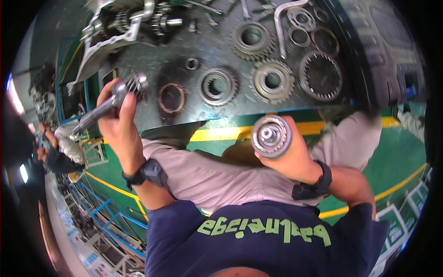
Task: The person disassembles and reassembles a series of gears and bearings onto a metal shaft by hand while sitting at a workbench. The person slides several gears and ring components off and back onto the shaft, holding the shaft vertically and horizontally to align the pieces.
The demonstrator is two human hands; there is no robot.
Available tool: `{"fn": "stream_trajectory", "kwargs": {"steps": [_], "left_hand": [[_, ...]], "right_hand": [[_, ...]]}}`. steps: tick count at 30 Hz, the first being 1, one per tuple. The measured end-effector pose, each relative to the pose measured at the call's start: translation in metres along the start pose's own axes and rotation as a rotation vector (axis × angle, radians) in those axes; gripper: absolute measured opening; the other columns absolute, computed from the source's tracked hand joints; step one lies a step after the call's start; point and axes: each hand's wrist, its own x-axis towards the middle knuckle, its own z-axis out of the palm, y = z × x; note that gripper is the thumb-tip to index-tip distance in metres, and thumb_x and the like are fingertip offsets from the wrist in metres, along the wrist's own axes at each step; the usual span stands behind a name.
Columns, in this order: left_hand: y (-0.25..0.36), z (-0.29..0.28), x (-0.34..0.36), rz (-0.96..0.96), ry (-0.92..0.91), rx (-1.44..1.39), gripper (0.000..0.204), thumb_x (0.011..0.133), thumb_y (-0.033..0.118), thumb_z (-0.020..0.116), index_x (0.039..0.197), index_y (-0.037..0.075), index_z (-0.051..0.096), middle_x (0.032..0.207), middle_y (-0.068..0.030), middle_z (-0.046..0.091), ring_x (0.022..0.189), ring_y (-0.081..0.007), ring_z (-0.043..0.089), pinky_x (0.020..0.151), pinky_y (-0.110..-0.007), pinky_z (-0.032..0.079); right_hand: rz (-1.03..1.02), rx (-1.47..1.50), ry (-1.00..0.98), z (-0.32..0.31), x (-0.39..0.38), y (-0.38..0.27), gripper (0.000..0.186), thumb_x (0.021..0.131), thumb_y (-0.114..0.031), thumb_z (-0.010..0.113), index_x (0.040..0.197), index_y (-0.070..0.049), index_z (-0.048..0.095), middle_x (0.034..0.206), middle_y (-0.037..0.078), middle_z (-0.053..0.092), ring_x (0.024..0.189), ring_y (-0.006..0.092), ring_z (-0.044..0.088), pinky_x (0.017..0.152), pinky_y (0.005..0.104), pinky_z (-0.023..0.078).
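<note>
Raised at the table's near left edge, my left hand (121,129) is closed around a steel gear shaft (105,107). Its toothed end points up and right, slightly blurred, and its plain end reaches down left. My right hand (297,159) grips a round gear assembly (271,137) in front of the table edge, above my lap. That assembly faces me end-on, with a toothed outer ring and a stub in its centre. Nearest to the left hand on the table is a thin copper-coloured ring (171,84). Two gears, (204,87) and a wider one (259,92), lie farther right.
An opened gearbox housing (99,51) with gears stands at the far left of the dark table (152,111). A large toothed ring (302,76), a thick gear (238,48), several thin rings and a bent bar (278,27) lie right. A black case (387,69) borders the right side.
</note>
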Motion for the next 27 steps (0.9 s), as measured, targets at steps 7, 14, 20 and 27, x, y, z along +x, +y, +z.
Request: {"fn": "stream_trajectory", "kwargs": {"steps": [7, 14, 20, 27], "left_hand": [[0.031, 0.044, -0.059, -0.131, -0.696, -0.26, 0.067, 0.072, 0.005, 0.091, 0.129, -0.002, 0.058, 0.127, -0.018, 0.066, 0.12, -0.0277, 0.066, 0.102, -0.041, 0.053], [0.018, 0.037, -0.02, -0.065, -0.206, -0.033, 0.056, 0.084, 0.007, 0.084, 0.132, -0.003, 0.058, 0.115, -0.0104, 0.068, 0.105, -0.0166, 0.067, 0.095, -0.03, 0.053], [0.014, 0.048, 0.007, -0.104, -0.23, 0.013, 0.051, 0.088, 0.005, 0.081, 0.133, -0.004, 0.058, 0.112, -0.0081, 0.067, 0.097, -0.0116, 0.065, 0.088, -0.025, 0.053], [0.013, 0.07, 0.014, -0.022, -0.297, 0.165, 0.054, 0.085, 0.013, 0.085, 0.129, -0.003, 0.06, 0.11, -0.0091, 0.068, 0.095, -0.0129, 0.065, 0.086, -0.026, 0.053]], "right_hand": [[0.051, 0.052, -0.052, 0.003, 0.004, 0.004, 0.068, 0.073, -0.003, 0.085, 0.128, -0.001, 0.045, 0.118, 0.013, 0.064, 0.112, 0.0219, 0.065, 0.097, 0.0349, 0.051], [0.053, -0.026, -0.032, -0.003, -0.006, 0.006, 0.068, 0.074, 0.0, 0.086, 0.128, -0.003, 0.044, 0.118, 0.008, 0.064, 0.11, 0.0167, 0.064, 0.099, 0.0329, 0.05], [0.05, 0.089, -0.067, 0.0, -0.006, 0.005, 0.068, 0.075, 0.002, 0.085, 0.128, -0.003, 0.043, 0.119, 0.008, 0.064, 0.11, 0.0164, 0.064, 0.099, 0.0325, 0.05], [0.026, 0.095, -0.055, 0.0, -0.006, 0.007, 0.073, 0.072, 0.0, 0.086, 0.131, -0.002, 0.044, 0.119, 0.014, 0.065, 0.112, 0.0221, 0.066, 0.097, 0.035, 0.052]]}}
